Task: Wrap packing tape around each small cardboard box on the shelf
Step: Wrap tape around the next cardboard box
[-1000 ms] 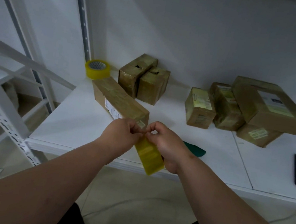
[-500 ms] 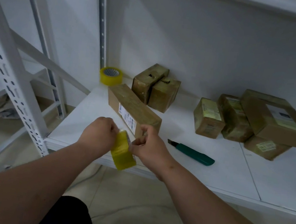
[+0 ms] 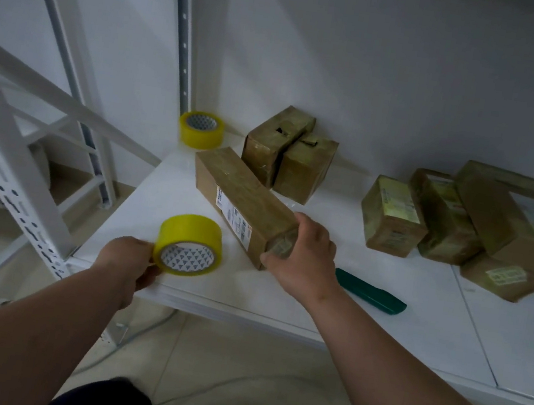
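The long cardboard box (image 3: pixel 244 202) lies on the white shelf (image 3: pixel 296 297) near its front edge, running from about 11 o'clock at the far end to 5 o'clock at the near end. The right hand (image 3: pixel 302 259) clasps that near end, fingers curled over the top edge, probably to steady or turn the box so tape can go round it. At about 8 o'clock from the box, well apart from it, the left hand (image 3: pixel 126 263) pinches a yellow tape roll (image 3: pixel 189 244) by its rim, core facing the camera; whether a free tape end is out I cannot tell. A spare tape roll (image 3: pixel 201 129) sits in the back corner at 11 o'clock. Two upright boxes (image 3: pixel 288 153) stand just behind the long one. At 3 o'clock is a cluster of wrapped boxes (image 3: pixel 463 224), seemingly set aside. A green cutter (image 3: pixel 370 292) lies just right of the working hand, within easy reach.
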Demonstrator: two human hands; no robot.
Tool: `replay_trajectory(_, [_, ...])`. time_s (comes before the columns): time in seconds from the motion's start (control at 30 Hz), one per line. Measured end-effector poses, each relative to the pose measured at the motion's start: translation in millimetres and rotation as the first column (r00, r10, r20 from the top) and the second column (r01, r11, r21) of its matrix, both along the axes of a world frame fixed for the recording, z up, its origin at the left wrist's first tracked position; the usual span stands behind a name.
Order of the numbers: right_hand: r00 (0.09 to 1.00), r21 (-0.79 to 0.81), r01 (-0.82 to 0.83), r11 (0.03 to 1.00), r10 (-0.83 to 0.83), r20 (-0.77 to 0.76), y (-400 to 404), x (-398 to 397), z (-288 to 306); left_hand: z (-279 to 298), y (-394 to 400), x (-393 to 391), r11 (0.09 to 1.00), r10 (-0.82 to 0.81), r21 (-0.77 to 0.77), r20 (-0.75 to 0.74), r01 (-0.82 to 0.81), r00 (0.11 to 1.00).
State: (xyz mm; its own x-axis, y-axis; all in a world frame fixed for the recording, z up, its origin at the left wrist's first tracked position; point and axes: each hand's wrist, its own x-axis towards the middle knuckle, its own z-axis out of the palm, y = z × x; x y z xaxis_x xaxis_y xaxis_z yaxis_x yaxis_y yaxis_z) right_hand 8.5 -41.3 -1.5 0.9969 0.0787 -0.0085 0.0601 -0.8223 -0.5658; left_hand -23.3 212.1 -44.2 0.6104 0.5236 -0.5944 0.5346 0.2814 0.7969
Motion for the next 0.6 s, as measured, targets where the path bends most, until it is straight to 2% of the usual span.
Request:
replay_trajectory(0.07, [0.998,0.055,-0.001,0.998,0.004,-0.056,2,7,-4,-3,3,-1,1.000,-0.020,0.003,0.000,0.020,1.000])
replay_trajectory(0.17, [0.996,0.095,0.023,0.995,-0.015,-0.090,6,14,-11,-5,6,-3,0.991,-0.094,0.094,0.006,0.093,0.996])
replay_trajectory(0.33, [0.999,0.065,0.039,0.997,-0.037,-0.034,6,18,-16,-4,10,0,0.915,-0.258,0.320,-0.006,0.247,0.966])
replay_trajectory(0.47, [1.000,0.073,0.028,0.997,-0.027,-0.003,0,14,-13,2,15,1,0.911,-0.229,0.360,0.035,0.202,0.973])
replay_trajectory(0.6, [0.999,0.136,0.027,0.990,-0.030,0.016,-7,6,-10,18,7,-1,0.801,-0.295,0.554,0.034,0.228,0.955])
